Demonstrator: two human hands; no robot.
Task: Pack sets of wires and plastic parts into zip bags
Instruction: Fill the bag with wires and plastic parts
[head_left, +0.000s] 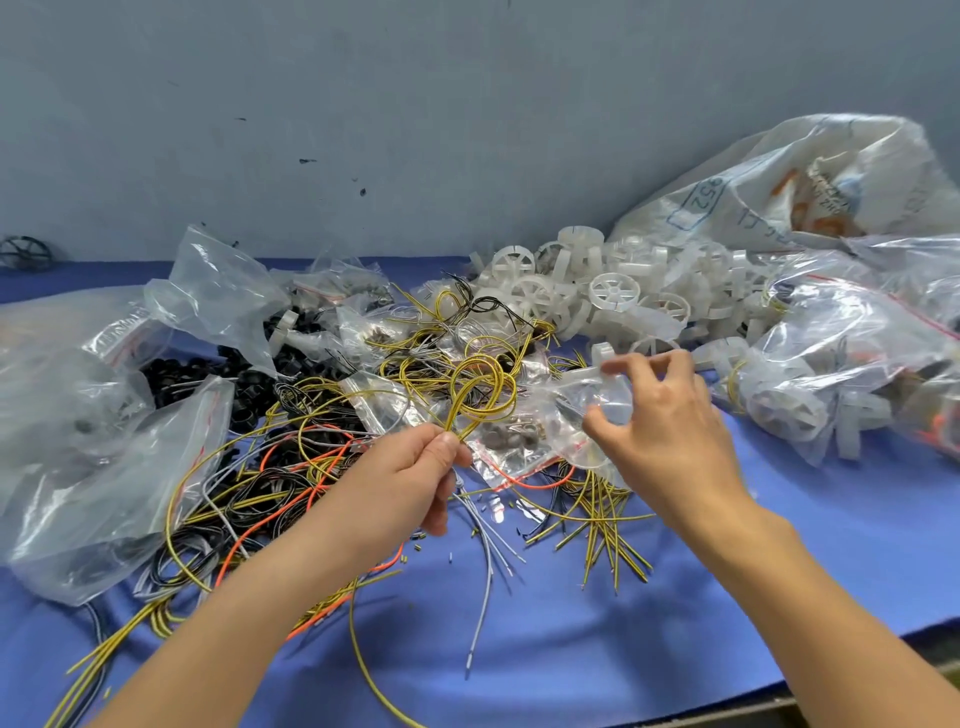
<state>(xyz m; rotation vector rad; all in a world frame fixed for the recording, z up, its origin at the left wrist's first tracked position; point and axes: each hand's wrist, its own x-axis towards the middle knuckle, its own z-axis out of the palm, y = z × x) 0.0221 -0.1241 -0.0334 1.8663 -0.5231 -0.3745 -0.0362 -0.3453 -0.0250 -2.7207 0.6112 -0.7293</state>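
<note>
"Left hand (410, 478) first: what have you got?"

"From my end, thumb and fingers pinch a looped bundle of yellow wires (480, 395) at its base, and the loops stand up above the knuckles. Thin grey wires (488, 540) trail down from beneath the hand onto the blue cloth (571, 649)."

"And the right hand (670, 431)?"

"Raised just beside the loops, fingertips pinching a clear zip bag (592, 410) by its upper edge. I see something white through the film, but I can't tell if it's inside."

"Around them?"

"Under both hands there's a tangle of loose wires (270, 499), yellow, black and orange, with a small red-striped bag (519, 452) lying on it. Behind that, white plastic wheels (597, 296) are heaped by the wall. Black parts (208, 374) are to the left and filled bags (831, 364) to the right."
</note>
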